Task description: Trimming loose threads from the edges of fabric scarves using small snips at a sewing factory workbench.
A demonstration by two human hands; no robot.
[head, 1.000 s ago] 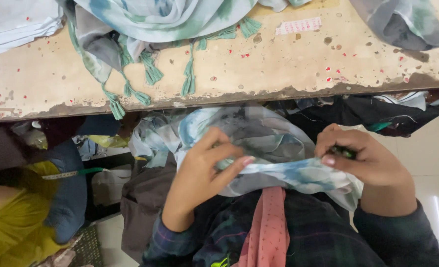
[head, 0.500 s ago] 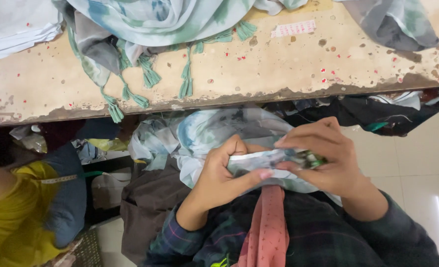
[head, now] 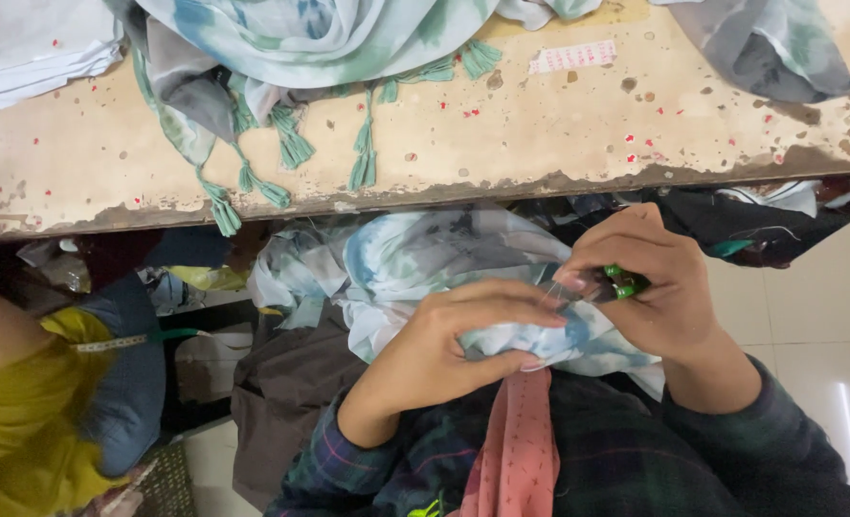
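Observation:
My left hand grips a bunched fold of a pale blue and green tie-dyed scarf that lies across my lap below the table edge. My right hand is closed around a small green-handled tool, its tip held against the fabric beside my left fingertips. The two hands touch over the cloth. A thin thread seems to run between them.
A worn beige table spans the top, carrying another tie-dyed scarf with green tassels, white cloth at left and grey fabric at right. A person in yellow sits at my left. Dark fabric hangs below.
My hands have drawn together over the cloth. The right hand moved left and up with the green tool, and the left hand turned down onto the fold.

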